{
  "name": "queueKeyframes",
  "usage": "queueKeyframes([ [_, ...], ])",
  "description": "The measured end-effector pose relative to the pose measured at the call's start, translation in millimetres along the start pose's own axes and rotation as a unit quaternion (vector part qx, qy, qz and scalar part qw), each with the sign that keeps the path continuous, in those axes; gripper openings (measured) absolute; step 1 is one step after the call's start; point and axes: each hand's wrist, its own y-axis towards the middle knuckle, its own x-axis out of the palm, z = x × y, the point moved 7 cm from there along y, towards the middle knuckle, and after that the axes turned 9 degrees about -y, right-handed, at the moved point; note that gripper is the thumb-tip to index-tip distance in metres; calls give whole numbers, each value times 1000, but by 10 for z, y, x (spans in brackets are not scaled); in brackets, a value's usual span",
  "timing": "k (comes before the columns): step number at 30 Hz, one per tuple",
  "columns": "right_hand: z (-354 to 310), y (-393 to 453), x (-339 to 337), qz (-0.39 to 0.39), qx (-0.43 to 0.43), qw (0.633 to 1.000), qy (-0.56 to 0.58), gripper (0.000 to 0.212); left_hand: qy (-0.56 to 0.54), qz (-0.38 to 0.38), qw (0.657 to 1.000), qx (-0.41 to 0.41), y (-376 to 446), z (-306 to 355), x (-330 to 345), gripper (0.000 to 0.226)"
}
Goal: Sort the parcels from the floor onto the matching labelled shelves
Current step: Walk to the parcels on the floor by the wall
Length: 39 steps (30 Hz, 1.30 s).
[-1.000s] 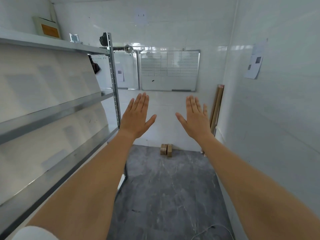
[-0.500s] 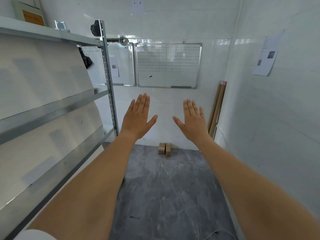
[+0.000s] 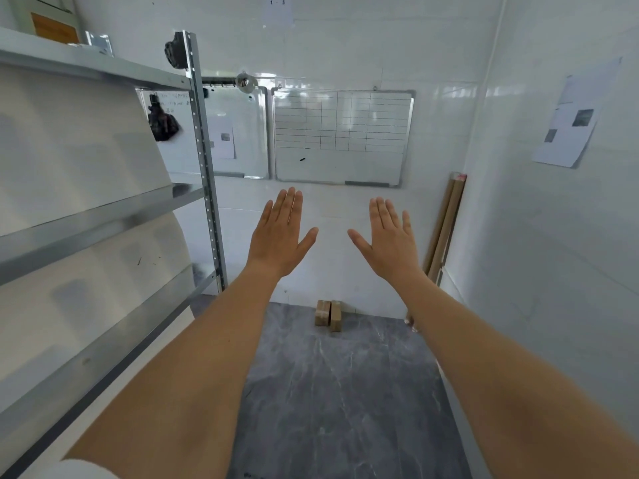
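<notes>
Two small brown cardboard parcels (image 3: 328, 314) stand side by side on the grey floor against the far wall. My left hand (image 3: 280, 236) and my right hand (image 3: 389, 238) are both stretched out in front of me at chest height, backs toward me, fingers straight and spread, holding nothing. They hover well above and in front of the parcels. A metal shelf rack (image 3: 103, 216) runs along the left wall, its lower levels bare, with a boxed item (image 3: 52, 27) on the top level.
Two whiteboards (image 3: 340, 136) hang on the far wall. Long cardboard tubes (image 3: 446, 226) lean in the right corner. A paper sheet (image 3: 567, 119) is stuck to the right wall. The grey marbled floor (image 3: 339, 392) forms a narrow aisle between rack and wall.
The view has tilted down a little and drawn closer to the far wall. Both hands stay raised and spread, sitting slightly lower in the frame.
</notes>
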Motion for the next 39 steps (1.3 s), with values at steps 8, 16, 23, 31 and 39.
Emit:
queueKeyframes([
  [8, 46, 458, 520, -13, -3, 1000, -9, 84, -19, -16, 1000, -14, 421, -219, 541, 75],
  [16, -106, 1155, 1152, -22, 4, 1000, -22, 85, -23, -19, 1000, -4, 1065, -714, 1052, 76],
  [23, -289, 2043, 1523, -11, 17, 1000, -18, 85, -2, -28, 1000, -2, 1767, -1322, 1453, 76],
  [31, -331, 2756, 2147, -24, 11, 999, -33, 85, -3, -51, 998, 23, 2453, -1586, 2110, 76],
  [39, -76, 3454, 2676, -24, 15, 999, -32, 84, -18, -56, 998, 23, 3154, -1700, 2739, 76],
])
